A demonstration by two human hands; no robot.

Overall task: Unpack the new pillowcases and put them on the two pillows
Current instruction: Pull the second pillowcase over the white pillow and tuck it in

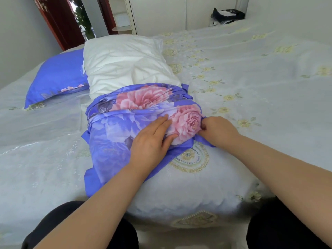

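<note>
A white pillow lies lengthwise on the bed, its near half inside a blue pillowcase printed with pink flowers. The case is bunched in folds across the pillow's middle. My left hand lies flat on top of the covered end, fingers straight, pressing the fabric. My right hand pinches the case's edge at the pillow's near right corner, fingers curled into the cloth. A second pillow, fully covered in the same blue floral case, lies at the left behind the first.
The bed has a pale grey spread with yellow embroidered flowers and stretches far to the right. A dark bag sits at the far right corner. A red door frame and a white shelf stand beyond the bed. My dark-clothed knees are at the bottom edge.
</note>
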